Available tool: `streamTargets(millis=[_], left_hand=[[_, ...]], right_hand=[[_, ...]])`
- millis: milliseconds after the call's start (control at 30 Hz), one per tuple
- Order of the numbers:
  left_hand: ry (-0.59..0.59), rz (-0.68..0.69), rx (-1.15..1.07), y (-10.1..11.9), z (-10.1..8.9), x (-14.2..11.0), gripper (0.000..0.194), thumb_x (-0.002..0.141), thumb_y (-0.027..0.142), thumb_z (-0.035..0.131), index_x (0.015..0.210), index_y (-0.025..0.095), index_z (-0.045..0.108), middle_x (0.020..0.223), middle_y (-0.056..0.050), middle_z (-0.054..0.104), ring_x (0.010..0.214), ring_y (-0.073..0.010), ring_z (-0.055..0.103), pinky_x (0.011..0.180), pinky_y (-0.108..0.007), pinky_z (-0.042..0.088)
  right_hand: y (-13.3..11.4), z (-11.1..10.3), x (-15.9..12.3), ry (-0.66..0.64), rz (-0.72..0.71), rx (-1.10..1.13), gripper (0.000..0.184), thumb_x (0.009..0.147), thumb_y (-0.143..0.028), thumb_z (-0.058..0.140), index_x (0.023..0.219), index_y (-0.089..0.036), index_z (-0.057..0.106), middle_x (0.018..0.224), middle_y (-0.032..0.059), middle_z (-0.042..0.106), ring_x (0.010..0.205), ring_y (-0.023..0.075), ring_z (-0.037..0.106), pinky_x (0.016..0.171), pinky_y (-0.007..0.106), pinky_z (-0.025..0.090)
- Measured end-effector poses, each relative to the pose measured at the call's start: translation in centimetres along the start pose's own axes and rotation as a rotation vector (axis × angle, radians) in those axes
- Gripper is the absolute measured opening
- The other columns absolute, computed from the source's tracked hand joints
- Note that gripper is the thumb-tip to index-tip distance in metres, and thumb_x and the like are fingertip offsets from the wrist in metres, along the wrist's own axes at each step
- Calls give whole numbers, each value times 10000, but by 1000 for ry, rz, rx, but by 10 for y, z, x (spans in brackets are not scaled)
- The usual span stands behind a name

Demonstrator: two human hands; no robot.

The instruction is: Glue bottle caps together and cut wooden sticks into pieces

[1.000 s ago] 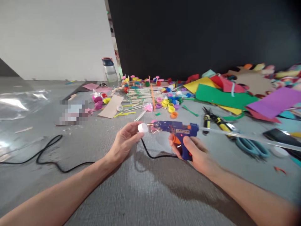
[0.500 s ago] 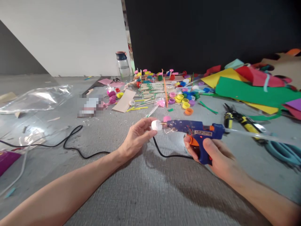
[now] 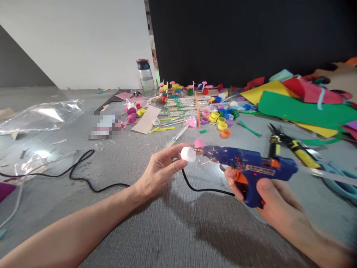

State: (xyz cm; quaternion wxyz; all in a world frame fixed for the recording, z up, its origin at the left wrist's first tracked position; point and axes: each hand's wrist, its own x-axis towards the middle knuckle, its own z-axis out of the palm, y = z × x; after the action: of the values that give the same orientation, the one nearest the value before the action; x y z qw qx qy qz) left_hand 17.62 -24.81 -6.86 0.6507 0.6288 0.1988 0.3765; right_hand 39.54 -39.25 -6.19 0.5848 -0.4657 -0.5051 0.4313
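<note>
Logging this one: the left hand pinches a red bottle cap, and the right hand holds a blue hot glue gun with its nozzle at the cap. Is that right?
Not quite: the bottle cap in the left hand is white, not red, as the head view shows. The right hand does hold a blue hot glue gun, nozzle at the cap.

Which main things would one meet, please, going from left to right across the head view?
Clear plastic wrapping, left hand, white cap at its fingertips, blue glue gun in the right hand, teal looped handles.

The caps (image 3: 222, 125) lie behind the glue gun (image 3: 234, 155), left of the pliers (image 3: 295, 147).
</note>
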Motion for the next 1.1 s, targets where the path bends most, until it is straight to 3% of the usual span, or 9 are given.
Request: streamTargets(millis=[133, 367, 600, 833, 1100], left_hand=[[6, -3, 23, -3, -2, 1, 321, 883, 328, 734, 1204, 325, 733, 1092, -13, 752, 944, -177, 635, 864, -303, 448], [163, 16, 56, -17, -9, 12, 341, 831, 329, 778, 1162, 250, 744, 1167, -53, 739, 996, -187, 643, 937, -317, 455], [225, 57, 167, -15, -9, 2, 371, 821, 340, 785, 1178, 250, 736, 1144, -55, 731, 986, -171, 625, 946, -298, 440], [228, 117, 288, -14, -9, -3, 372, 821, 353, 778, 1168, 222, 739, 1127, -69, 739, 1002, -191, 629, 972, -329, 437], [157, 159, 155, -22, -5, 12, 398, 780, 348, 808, 1155, 237, 734, 1177, -70, 743, 1101, -225, 654, 995, -368, 449]], right_hand=[[3, -1, 0, -8, -5, 27, 296, 1010, -481, 505, 1061, -306, 738, 888, 25, 659, 675, 158, 529, 654, 320, 450], [12, -6, 6, 38, 28, 121, 311, 1021, -463, 482, 1048, -270, 724, 884, 46, 643, 719, 186, 527, 660, 345, 413], [-3, -11, 16, 45, -78, 112, 325, 1005, -494, 499, 1032, -247, 708, 900, 55, 635, 661, 177, 484, 629, 351, 396], [-6, -10, 15, -41, -121, 107, 337, 1003, -512, 501, 958, -230, 680, 882, 32, 625, 644, 143, 481, 588, 317, 374], [3, -2, 11, -133, -123, 47, 390, 994, -538, 496, 943, -201, 685, 741, 5, 572, 566, 126, 451, 515, 301, 320]])
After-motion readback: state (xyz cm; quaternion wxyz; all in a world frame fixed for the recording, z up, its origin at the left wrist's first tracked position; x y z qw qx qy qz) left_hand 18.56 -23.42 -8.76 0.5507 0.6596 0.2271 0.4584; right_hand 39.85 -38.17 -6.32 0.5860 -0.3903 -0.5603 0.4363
